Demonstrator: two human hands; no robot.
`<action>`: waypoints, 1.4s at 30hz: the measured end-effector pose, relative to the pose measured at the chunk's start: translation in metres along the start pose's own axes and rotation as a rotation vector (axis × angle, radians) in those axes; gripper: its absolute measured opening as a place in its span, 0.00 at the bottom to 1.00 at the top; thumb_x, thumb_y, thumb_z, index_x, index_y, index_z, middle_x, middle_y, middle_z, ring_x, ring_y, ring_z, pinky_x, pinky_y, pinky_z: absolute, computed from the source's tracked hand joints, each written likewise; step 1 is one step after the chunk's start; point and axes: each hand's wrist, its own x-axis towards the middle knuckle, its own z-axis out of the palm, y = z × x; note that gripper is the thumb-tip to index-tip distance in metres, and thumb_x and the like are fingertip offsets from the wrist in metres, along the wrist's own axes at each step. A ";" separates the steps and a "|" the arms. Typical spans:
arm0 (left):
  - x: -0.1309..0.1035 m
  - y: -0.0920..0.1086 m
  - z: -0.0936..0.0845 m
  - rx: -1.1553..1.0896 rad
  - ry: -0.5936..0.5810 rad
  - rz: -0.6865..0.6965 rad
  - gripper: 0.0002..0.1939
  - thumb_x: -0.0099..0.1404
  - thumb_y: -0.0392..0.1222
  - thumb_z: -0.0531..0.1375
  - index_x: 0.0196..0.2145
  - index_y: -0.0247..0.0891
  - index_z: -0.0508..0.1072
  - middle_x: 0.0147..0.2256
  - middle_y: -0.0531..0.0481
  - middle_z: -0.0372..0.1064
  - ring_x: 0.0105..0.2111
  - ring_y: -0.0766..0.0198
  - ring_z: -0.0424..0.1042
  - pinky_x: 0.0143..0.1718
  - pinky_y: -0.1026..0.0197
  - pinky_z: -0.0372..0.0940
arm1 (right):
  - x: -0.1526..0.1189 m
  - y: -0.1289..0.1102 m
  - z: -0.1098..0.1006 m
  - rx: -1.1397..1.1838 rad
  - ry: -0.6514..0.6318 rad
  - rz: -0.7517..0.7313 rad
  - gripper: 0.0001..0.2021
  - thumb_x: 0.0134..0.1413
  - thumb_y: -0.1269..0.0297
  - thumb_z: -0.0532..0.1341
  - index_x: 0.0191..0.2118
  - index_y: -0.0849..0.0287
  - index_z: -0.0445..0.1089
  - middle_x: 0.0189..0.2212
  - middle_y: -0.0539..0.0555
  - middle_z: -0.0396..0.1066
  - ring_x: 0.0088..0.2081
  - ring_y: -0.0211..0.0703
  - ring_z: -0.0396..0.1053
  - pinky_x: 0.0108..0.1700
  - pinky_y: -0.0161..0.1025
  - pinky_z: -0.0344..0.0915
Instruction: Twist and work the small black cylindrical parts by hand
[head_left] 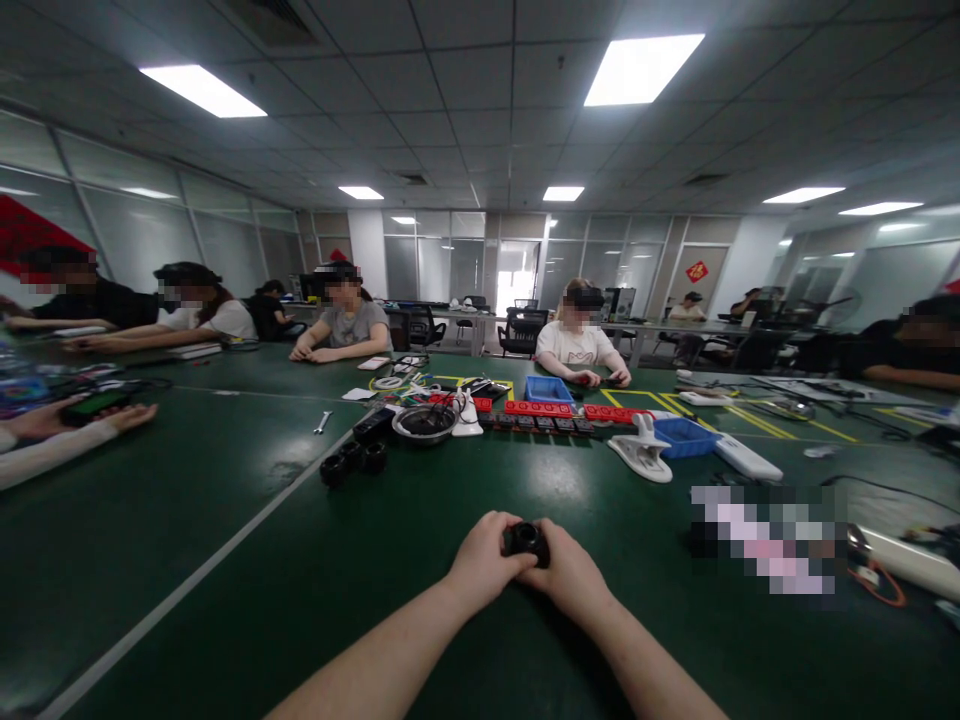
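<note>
A small black round part [526,540] sits between my two hands just above the green table [225,480]. My left hand [484,562] wraps its left side with the thumb on top. My right hand [568,575] closes on its right side. Both forearms reach in from the bottom edge. Three similar black round parts [352,461] lie on the table farther off to the left, apart from my hands.
Ahead lie a metal bowl [424,422], red blocks [537,408], two blue trays [682,437], a white clamp-like tool [641,452] and a small wrench [322,422]. Several people sit around the table; another person's hand [112,415] rests at far left. Cables lie at right.
</note>
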 end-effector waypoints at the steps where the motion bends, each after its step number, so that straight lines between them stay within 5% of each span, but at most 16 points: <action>1: 0.000 0.000 -0.003 -0.009 -0.028 0.020 0.19 0.47 0.40 0.63 0.40 0.38 0.68 0.36 0.50 0.63 0.32 0.63 0.63 0.33 0.63 0.59 | 0.000 0.004 -0.002 0.059 -0.026 -0.059 0.22 0.37 0.60 0.63 0.42 0.59 0.62 0.37 0.56 0.66 0.37 0.47 0.65 0.37 0.37 0.59; 7: 0.002 -0.002 -0.017 -0.034 -0.154 0.142 0.24 0.47 0.42 0.64 0.44 0.38 0.68 0.37 0.49 0.64 0.33 0.62 0.63 0.36 0.62 0.60 | 0.001 0.017 -0.015 0.327 -0.182 -0.149 0.19 0.42 0.64 0.61 0.44 0.62 0.65 0.39 0.56 0.68 0.39 0.47 0.65 0.42 0.40 0.60; 13: 0.004 -0.004 -0.018 -0.007 -0.163 0.130 0.22 0.49 0.41 0.63 0.43 0.39 0.69 0.36 0.50 0.65 0.34 0.62 0.64 0.37 0.61 0.60 | 0.004 0.017 -0.016 0.346 -0.219 -0.131 0.18 0.39 0.72 0.59 0.42 0.61 0.66 0.37 0.53 0.69 0.37 0.44 0.65 0.40 0.38 0.59; 18: 0.004 -0.004 -0.008 0.010 -0.056 0.036 0.20 0.45 0.39 0.65 0.39 0.38 0.69 0.33 0.52 0.64 0.29 0.65 0.63 0.30 0.64 0.59 | 0.006 0.009 -0.006 0.086 -0.107 -0.040 0.11 0.37 0.65 0.63 0.30 0.60 0.63 0.27 0.50 0.67 0.30 0.42 0.64 0.29 0.34 0.56; 24: 0.001 -0.002 0.000 0.048 0.048 -0.021 0.17 0.49 0.41 0.62 0.38 0.36 0.67 0.36 0.49 0.62 0.31 0.63 0.62 0.31 0.62 0.57 | 0.001 -0.009 0.004 -0.185 0.055 0.066 0.12 0.44 0.59 0.59 0.33 0.60 0.62 0.31 0.56 0.67 0.31 0.46 0.66 0.29 0.37 0.56; 30: 0.002 -0.003 -0.014 -0.052 -0.163 0.156 0.20 0.48 0.37 0.63 0.41 0.39 0.69 0.37 0.49 0.65 0.38 0.61 0.64 0.40 0.61 0.59 | -0.002 0.013 -0.011 0.208 -0.112 -0.157 0.28 0.36 0.63 0.65 0.48 0.60 0.61 0.42 0.57 0.65 0.42 0.48 0.63 0.43 0.41 0.59; 34: 0.002 -0.005 -0.017 -0.081 -0.206 0.196 0.23 0.48 0.38 0.64 0.44 0.39 0.68 0.40 0.47 0.64 0.40 0.59 0.64 0.42 0.59 0.60 | 0.001 0.022 -0.017 0.361 -0.226 -0.178 0.24 0.37 0.69 0.63 0.46 0.61 0.64 0.39 0.55 0.66 0.40 0.46 0.64 0.42 0.40 0.60; 42: 0.001 0.000 -0.017 -0.028 -0.164 0.150 0.19 0.49 0.39 0.63 0.41 0.39 0.69 0.36 0.49 0.65 0.36 0.60 0.64 0.38 0.60 0.60 | 0.001 0.018 -0.016 0.255 -0.180 -0.165 0.14 0.38 0.70 0.62 0.37 0.60 0.68 0.33 0.52 0.66 0.36 0.44 0.64 0.38 0.37 0.58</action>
